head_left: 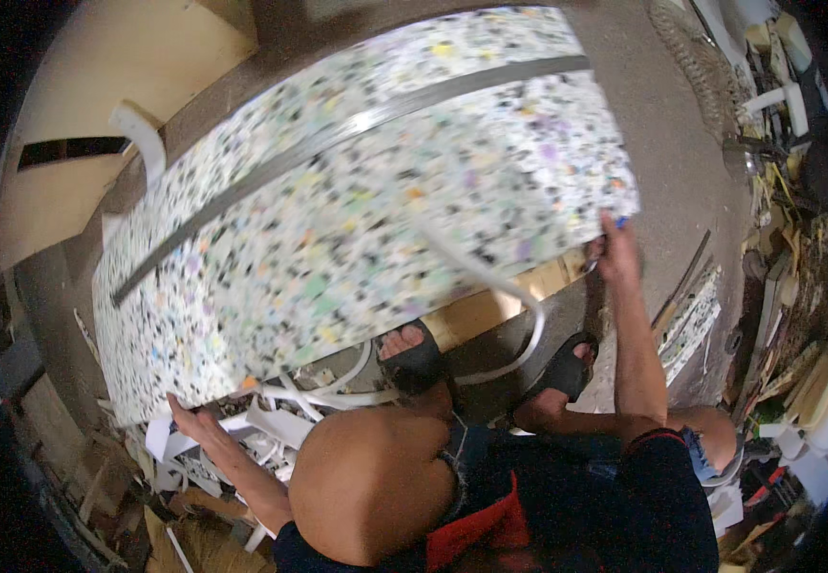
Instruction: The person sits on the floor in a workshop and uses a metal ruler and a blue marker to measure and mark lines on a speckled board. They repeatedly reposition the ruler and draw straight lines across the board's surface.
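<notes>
A large slab of speckled, multicoloured bonded foam (357, 229) spans the space in front of me. Across its length, nearer the far side, runs a long flat grey metal strip (361, 122). My left hand (196, 424) holds the slab's near left edge, its other fingers partly hidden under it. At the near right corner my right hand (618, 252) is closed on the edge. A small blue spot shows by its fingertips, too small to name. A bent white foam strip (529, 329) hangs over the near edge, between the slab and my feet.
A pale wooden plank (476, 320) lies under the near edge, by my sandalled feet (409, 353). White foam offcuts (271, 425) pile up at near left. Scraps and rubble (796, 353) line the right side. Large pale sheets (118, 86) stand at far left.
</notes>
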A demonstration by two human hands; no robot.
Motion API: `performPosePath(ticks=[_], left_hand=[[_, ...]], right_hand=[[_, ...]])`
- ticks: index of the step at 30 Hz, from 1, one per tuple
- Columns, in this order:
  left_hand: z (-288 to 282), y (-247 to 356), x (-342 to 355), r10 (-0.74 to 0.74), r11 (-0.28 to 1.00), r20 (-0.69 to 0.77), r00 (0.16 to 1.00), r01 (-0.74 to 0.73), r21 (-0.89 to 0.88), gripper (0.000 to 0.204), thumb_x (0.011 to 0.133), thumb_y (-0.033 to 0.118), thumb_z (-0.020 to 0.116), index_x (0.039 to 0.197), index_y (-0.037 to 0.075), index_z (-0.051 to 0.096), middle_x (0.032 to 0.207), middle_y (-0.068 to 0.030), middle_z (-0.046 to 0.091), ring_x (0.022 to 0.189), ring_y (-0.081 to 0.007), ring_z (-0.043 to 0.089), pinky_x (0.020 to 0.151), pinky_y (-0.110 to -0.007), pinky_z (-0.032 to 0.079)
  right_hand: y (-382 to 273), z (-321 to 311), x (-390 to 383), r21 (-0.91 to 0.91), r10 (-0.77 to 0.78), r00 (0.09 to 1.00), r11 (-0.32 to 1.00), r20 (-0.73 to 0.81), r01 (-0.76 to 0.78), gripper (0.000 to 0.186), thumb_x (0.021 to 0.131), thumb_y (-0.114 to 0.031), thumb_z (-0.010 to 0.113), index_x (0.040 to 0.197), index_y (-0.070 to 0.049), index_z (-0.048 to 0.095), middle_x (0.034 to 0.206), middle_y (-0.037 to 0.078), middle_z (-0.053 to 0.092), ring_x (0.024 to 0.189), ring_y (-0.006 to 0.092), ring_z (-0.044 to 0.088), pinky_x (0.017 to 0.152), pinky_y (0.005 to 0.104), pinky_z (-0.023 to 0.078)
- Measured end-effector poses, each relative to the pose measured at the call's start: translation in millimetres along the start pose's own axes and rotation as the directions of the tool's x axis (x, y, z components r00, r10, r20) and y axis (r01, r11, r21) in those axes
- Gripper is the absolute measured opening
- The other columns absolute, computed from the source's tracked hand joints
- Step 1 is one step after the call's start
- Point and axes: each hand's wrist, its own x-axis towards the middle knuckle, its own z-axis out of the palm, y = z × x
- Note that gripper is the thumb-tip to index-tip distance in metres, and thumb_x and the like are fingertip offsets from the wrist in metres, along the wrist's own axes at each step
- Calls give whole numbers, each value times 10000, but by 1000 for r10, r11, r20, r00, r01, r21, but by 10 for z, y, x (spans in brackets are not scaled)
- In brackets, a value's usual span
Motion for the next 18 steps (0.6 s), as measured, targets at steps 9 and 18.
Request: performPosePath(ticks=[9, 18], left_hand=[[604, -785, -238, 765, -330, 581, 276, -608, 723, 554, 854, 314, 791, 1099, -144, 597, 970, -255, 684, 676, -368, 692, 592, -478, 567], [2765, -991, -1953, 274, -58, 957, -95, -995, -82, 406, 931, 280, 710, 1166, -19, 569, 1086, -240, 597, 950, -399, 586, 853, -490, 449]], right_hand=[[-574, 678, -784, -995, -114, 989, 2, 97, 98, 792, 845, -693, 638, 1188, 20, 668, 1061, 247, 707, 982, 378, 704, 816, 455, 572], [427, 1212, -1424, -597, -163, 590, 6, 791, 802, 167, 849, -92, 606, 987, -33, 534, 873, 139, 537, 696, 337, 637, 578, 457, 541]])
